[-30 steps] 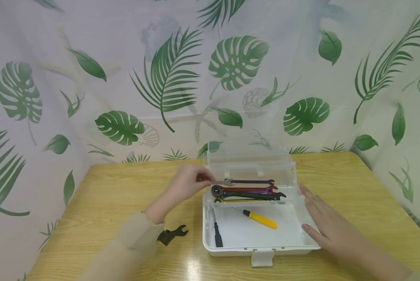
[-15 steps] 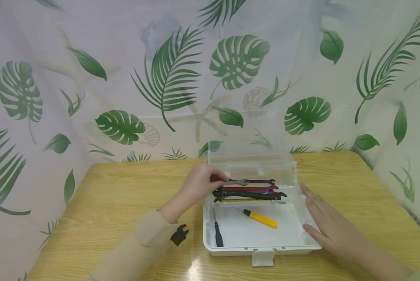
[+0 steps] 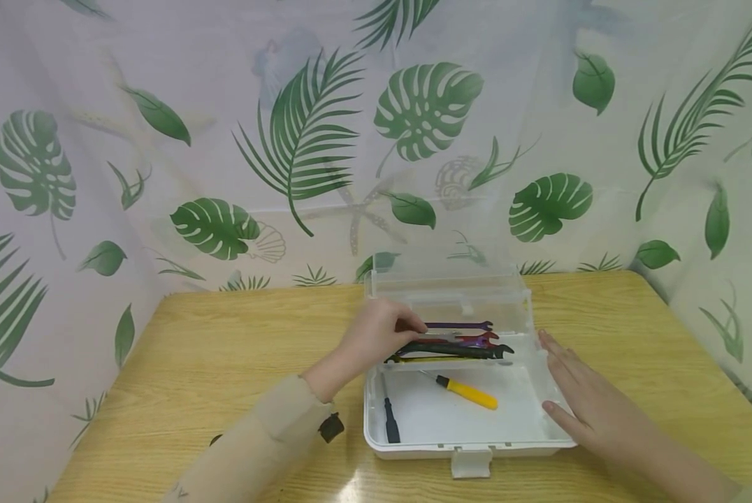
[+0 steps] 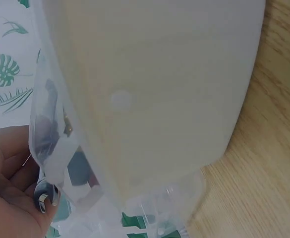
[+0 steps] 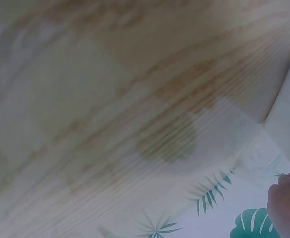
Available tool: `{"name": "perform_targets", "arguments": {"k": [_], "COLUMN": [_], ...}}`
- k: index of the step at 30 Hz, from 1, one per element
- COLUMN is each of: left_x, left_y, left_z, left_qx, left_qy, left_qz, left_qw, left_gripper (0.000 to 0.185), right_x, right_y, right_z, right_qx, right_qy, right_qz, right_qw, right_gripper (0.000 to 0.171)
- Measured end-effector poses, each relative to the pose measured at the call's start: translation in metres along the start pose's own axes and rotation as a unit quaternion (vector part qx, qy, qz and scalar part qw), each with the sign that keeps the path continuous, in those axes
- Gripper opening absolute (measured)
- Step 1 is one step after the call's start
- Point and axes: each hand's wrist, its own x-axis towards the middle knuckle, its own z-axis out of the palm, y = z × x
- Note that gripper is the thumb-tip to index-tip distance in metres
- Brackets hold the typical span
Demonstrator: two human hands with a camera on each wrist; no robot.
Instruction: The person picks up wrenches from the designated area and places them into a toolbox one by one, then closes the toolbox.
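Over the back of the open toolbox [image 3: 470,447], the left hand [image 3: 376,339] pinches a silver wrench [image 3: 442,336], lowering it onto the stacked wrenches [image 3: 470,347]. The right hand [image 3: 593,405], fingers flat and relaxed, steadies the box wall. Next, I judge, the wrench must be released flat.

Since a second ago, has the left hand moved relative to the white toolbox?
Yes. The left hand has moved rightward, from outside the white toolbox left wall to over the wrenches inside.

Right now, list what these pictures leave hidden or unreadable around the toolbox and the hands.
- Head view: the left hand covers the left ends of the wrenches, so its grip is unclear.
- Head view: a black object on the table is mostly hidden by the sleeve.
- Left wrist view: the toolbox wall fills the frame, blurred.
- Right wrist view: only the right hand edge shows; the toolbox interior is out of frame.
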Motion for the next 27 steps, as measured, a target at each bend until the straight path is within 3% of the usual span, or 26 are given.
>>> {"name": "perform_targets", "arguments": {"k": [9, 20, 27], "left_x": [0.011, 0.016, 0.017], "left_y": [0.004, 0.010, 0.011], "left_z": [0.010, 0.021, 0.022], "left_qx": [-0.024, -0.028, -0.009], "left_qy": [-0.028, -0.002, -0.005], "left_qz": [-0.003, -0.015, -0.026], "left_qw": [0.9993, 0.9995, 0.9996], "left_gripper": [0.012, 0.011, 0.012], "right_x": [0.000, -0.001, 0.000], "right_y": [0.000, 0.000, -0.001], "right_z": [0.001, 0.002, 0.001], "right_qx": [0.003, -0.002, 0.001], "right_qy": [-0.002, 0.018, 0.005], "right_qz": [0.001, -0.014, 0.000], "right_qw": [1.000, 1.000, 1.000], "right_gripper": [0.085, 0.084, 0.084]}}
